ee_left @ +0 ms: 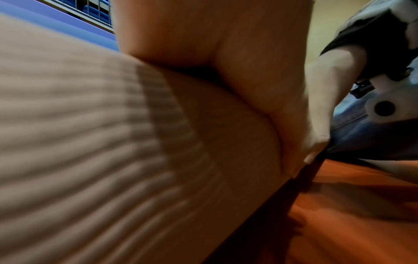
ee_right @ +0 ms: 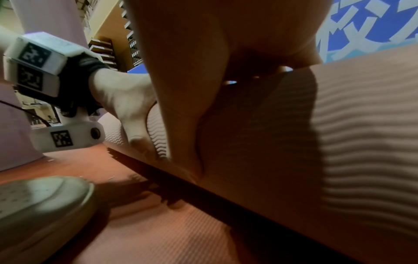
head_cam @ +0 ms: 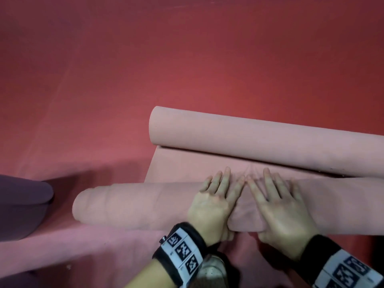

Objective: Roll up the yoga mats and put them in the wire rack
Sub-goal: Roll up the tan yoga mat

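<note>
Two hands, left hand [head_cam: 212,202] and right hand [head_cam: 278,206], are laid flat with fingers spread upon the near pink ribbed foam mat roll [head_cam: 133,206]; beyond this roll, a second pink roll [head_cam: 249,140] is seen on the red floor [head_cam: 187,59].

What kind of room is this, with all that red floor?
Probably a gym or yoga studio. Both hands press on a pink yoga mat being rolled up on a red padded floor; the left wrist view shows part of a wire rack.
</note>
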{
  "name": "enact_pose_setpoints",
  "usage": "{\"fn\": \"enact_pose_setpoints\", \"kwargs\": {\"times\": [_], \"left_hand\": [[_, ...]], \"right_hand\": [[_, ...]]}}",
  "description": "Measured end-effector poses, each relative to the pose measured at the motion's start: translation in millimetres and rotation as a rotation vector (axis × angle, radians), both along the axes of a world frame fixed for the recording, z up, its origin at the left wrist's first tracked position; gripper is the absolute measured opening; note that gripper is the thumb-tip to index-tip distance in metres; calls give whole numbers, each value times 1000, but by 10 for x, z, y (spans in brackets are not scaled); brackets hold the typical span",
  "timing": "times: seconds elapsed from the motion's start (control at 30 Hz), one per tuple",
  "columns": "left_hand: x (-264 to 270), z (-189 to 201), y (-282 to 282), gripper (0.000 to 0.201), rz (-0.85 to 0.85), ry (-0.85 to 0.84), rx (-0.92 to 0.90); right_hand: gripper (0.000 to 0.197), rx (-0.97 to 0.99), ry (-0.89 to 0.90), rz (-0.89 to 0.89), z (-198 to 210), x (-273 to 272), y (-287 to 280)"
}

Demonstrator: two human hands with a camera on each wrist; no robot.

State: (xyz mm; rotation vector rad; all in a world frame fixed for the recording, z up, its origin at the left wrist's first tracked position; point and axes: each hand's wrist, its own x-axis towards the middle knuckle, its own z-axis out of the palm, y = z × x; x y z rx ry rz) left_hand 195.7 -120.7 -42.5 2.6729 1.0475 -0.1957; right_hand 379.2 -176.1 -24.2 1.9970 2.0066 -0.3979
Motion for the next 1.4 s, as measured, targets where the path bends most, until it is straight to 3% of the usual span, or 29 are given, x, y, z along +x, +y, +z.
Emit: {"fn": "enact_pose_setpoints", "kwargs": {"times": [0.1, 0.3, 0.4, 0.5, 0.63, 0.77, 0.93, 1.03, 1.4], "left_hand": [[-66, -23, -95, 129, 19, -55, -8], [-13, 87, 34, 135, -17, 33, -38], [-6, 110, 61, 132, -26, 63, -36], [-27, 118, 64, 133, -33, 80, -64], [-35, 232, 56, 103, 17, 38, -147], [67, 263, 68, 82, 135, 69, -186], [223, 218, 48, 76, 277, 69, -131], [238, 189, 66, 64, 325, 2, -94], [253, 180, 183, 64, 329, -34, -137]], "right_hand": [[142, -4, 22, 1, -16, -59, -73], [138, -52, 42, 15, 25, -19, -4], [133, -75, 53, 22, 89, -6, -1], [116, -36, 138, 25, 177, -10, 5], [92, 37, 141, -47, 146, -62, 14], [95, 35, 133, -122, 87, -94, 61], [92, 11, 129, -168, 134, -101, 174], [80, -54, 158, -240, 160, -89, 315], [79, -67, 126, -251, 82, 91, 859]]}}
